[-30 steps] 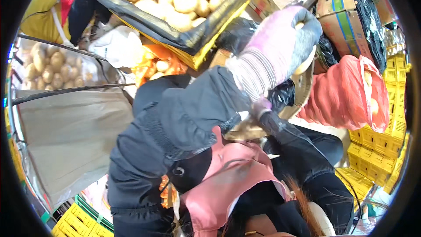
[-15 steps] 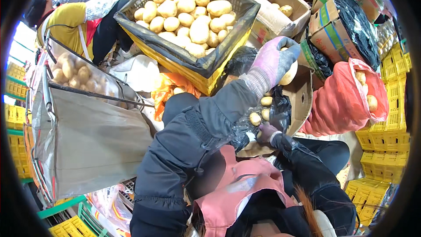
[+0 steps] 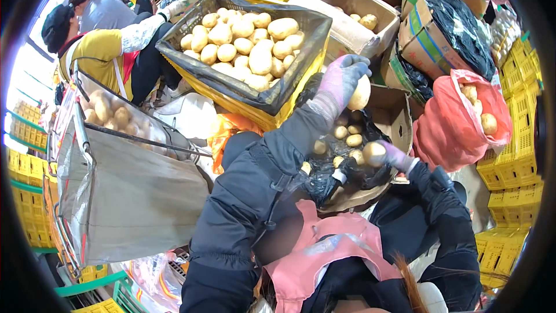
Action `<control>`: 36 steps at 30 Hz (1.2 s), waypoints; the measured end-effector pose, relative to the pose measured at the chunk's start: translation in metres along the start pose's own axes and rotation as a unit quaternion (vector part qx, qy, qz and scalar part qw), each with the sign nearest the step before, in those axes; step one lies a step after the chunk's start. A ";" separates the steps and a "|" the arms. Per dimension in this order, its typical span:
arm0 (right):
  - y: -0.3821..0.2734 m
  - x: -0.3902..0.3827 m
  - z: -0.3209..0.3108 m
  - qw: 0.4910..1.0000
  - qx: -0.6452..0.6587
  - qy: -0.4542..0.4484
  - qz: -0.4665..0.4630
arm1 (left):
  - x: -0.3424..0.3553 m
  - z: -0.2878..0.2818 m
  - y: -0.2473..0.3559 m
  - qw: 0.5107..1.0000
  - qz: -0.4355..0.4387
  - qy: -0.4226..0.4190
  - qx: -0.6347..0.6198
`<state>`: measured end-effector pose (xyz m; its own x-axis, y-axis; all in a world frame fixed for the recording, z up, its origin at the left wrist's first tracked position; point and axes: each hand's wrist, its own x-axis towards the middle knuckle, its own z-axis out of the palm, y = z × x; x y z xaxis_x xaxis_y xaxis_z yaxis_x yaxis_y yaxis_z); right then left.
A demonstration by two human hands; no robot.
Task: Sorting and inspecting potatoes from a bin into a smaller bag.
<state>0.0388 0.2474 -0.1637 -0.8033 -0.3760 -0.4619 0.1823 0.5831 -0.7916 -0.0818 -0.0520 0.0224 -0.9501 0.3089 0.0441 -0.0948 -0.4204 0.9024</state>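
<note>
My left hand point(image 3: 339, 81), in a pink-and-grey glove, has its fingers curled round a large potato point(image 3: 359, 95) above an open cardboard box point(image 3: 397, 124). Lower and to the right, my gloved right hand point(image 3: 395, 156) grips another potato point(image 3: 373, 153), which is slightly blurred. Inside the box, several smaller potatoes point(image 3: 354, 140) lie on crumpled black plastic point(image 3: 324, 182). Just beyond my left hand stands a yellow crate point(image 3: 191, 78) lined with black plastic and heaped with potatoes point(image 3: 243, 49).
A pink sack point(image 3: 434, 133) of potatoes and stacked cartons point(image 3: 428, 35) flank my right. A grey bag on a frame point(image 3: 133, 197) holds bagged potatoes at left. Two other people point(image 3: 98, 43) crouch at the upper left. Yellow crates point(image 3: 504, 214) line the edges.
My right hand has moved right and up, now with a potato visible in it. My left hand still holds its potato. The view has shifted, showing more of the box's contents.
</note>
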 end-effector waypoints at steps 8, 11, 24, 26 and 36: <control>-0.106 -0.051 -0.031 0.758 0.652 0.023 -0.015 | -0.012 -0.004 -0.002 0.991 -0.078 -0.101 0.047; -0.127 -0.062 -0.029 0.779 0.605 0.043 -0.157 | -0.035 0.016 0.008 0.965 -0.099 -0.139 0.199; -0.169 -0.081 -0.022 0.911 0.261 0.211 -0.238 | -0.066 0.057 -0.043 0.954 -0.075 -0.170 0.234; -0.167 -0.082 -0.023 0.878 0.348 0.215 -0.249 | -0.064 0.058 -0.043 0.961 -0.046 -0.186 0.199; -0.162 -0.091 -0.022 0.889 0.378 0.163 -0.201 | -0.077 0.060 -0.022 0.945 -0.052 -0.203 0.252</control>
<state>0.0695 0.2031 0.0154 -0.9888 -0.1442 -0.0376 0.0730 -0.2487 -0.9658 0.0118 -0.0152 0.0250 -0.7411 0.6712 0.0132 0.0700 0.0576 0.9959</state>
